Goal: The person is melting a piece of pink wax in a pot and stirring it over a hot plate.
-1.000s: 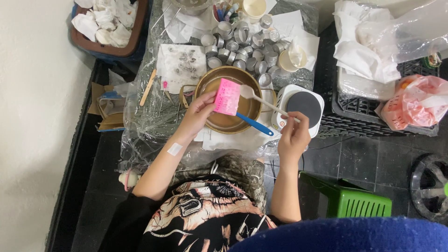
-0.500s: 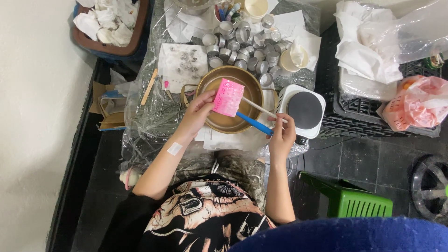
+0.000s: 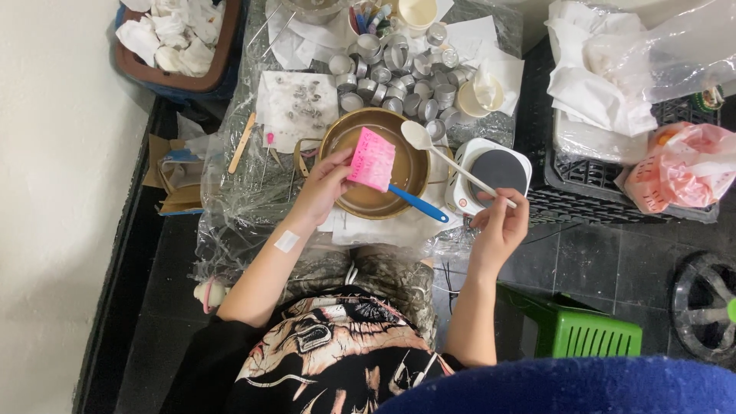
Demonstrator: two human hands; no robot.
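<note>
Two hands: left hand (image 3: 326, 186) grips pink mould (image 3: 372, 159); right hand (image 3: 498, 226) grips spoon (image 3: 452, 159).

Over on the right, a pink and white plastic bag (image 3: 675, 172) lies bunched on a black crate (image 3: 567, 192), knotted and crumpled. Just above it, a clear plastic bag (image 3: 682, 54) sits partly over a heap of white paper. A small flattened brown cardboard box (image 3: 172, 180) lies on the dark floor at the left edge of the plastic-covered surface (image 3: 238, 207). A small white adhesive patch (image 3: 287, 242) sticks to the person's left forearm. No signs or screens show anywhere.
</note>
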